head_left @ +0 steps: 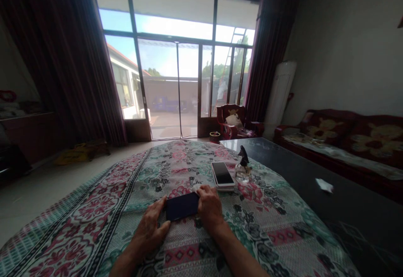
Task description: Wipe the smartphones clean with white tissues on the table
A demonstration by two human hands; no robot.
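Note:
A dark smartphone [181,207] lies lengthwise between my two hands, low over the patterned tablecloth [185,249]. My left hand [153,221] grips its left end, with the thumb along the near edge and the fingers at the far corner. At the right end, my right hand [208,205] has its fingers curled over a small white wad [196,188], perhaps tissue or cloth, pressed by the phone's far right corner. Just beyond the right hand, a white-framed phone [223,173] rests on a stack of similar flat items. Beside it stands a clear spray bottle [242,171] with a black trigger head.
Right of the cloth runs a dark glossy table [292,184] with a crumpled white paper [324,185] on it. A red sofa [355,132] lines the right wall. A wooden armchair [231,121] stands by the glass doors [163,96]. Dark curtains [72,58] hang at the left.

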